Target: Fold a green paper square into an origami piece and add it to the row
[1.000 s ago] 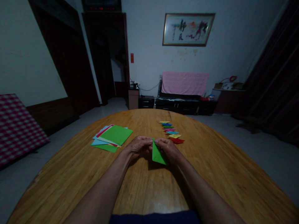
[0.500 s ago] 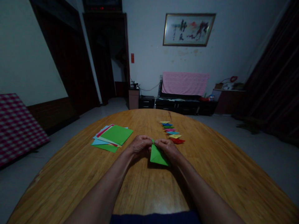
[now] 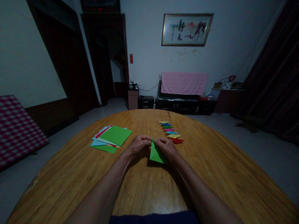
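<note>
Head view, only one: both bare hands meet near mid-table, working on a folded green paper (image 3: 157, 155). Left hand (image 3: 140, 145): fingers bent, thumb and fingertips closed in a narrow pinch at the paper's top tip. Right hand (image 3: 167, 147): thumb and fingers pinching the same piece just beside that, along its upper right; the palm side and some fingers are hidden, so can't tell how the rest sit. Fingertips of the two hands nearly touch at the tip. The paper's wide end hangs toward the wearer, crease lines visible on the face, dark shadow on the wooden table (image 3: 93, 183) just below it. Can't tell if its lower edge touches the wood. Left of the left hand, near but apart: paper stack (image 3: 116, 135), fanned unevenly, green sheet on top, with red, pale and light blue edges showing and another green corner sticking out at the near side. Beyond the right hand: a slanted row of small folded pieces, far to near yellow, blue, green, pink, light blue, yellow, then a red folded piece (image 3: 177, 141) closest to that hand. Background, dim: pink cloth (image 3: 184, 83) draped over something above a black low cabinet (image 3: 184, 108), framed picture (image 3: 187, 30) on the wall, checked cloth (image 3: 20, 132) at far left, dark curtain (image 3: 266, 68) at right.
</note>
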Demonstrator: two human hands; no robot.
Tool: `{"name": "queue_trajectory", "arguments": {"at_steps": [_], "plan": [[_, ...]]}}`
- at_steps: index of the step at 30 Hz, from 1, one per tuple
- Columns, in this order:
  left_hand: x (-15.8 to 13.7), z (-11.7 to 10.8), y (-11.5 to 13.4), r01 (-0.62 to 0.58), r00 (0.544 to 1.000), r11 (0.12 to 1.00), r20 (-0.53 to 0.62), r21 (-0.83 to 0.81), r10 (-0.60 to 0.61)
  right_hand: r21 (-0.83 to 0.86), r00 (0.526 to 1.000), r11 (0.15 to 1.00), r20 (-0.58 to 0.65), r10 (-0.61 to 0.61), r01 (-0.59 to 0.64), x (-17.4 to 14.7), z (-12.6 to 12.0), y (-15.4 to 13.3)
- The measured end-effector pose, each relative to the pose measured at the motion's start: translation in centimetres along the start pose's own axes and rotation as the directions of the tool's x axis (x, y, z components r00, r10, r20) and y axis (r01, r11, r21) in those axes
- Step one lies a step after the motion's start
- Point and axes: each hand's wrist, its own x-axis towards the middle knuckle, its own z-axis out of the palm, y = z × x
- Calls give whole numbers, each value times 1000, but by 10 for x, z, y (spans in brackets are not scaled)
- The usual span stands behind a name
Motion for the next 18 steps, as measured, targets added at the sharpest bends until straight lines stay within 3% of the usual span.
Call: {"name": "queue_trajectory", "arguments": {"at_steps": [8, 15, 18], "plan": [[5, -6, -10, -67, 998, 997, -7, 46, 67, -33, 1000, 999, -15, -3, 3, -1, 3, -1], [5, 1, -13, -98, 991, 992, -83, 84, 105, 5, 1000, 1000, -17, 8, -8, -2, 4, 0], [5, 7, -9, -136, 971, 980, -175, 148, 161, -4, 999, 1000, -48, -5, 5, -1, 3, 0]]}}
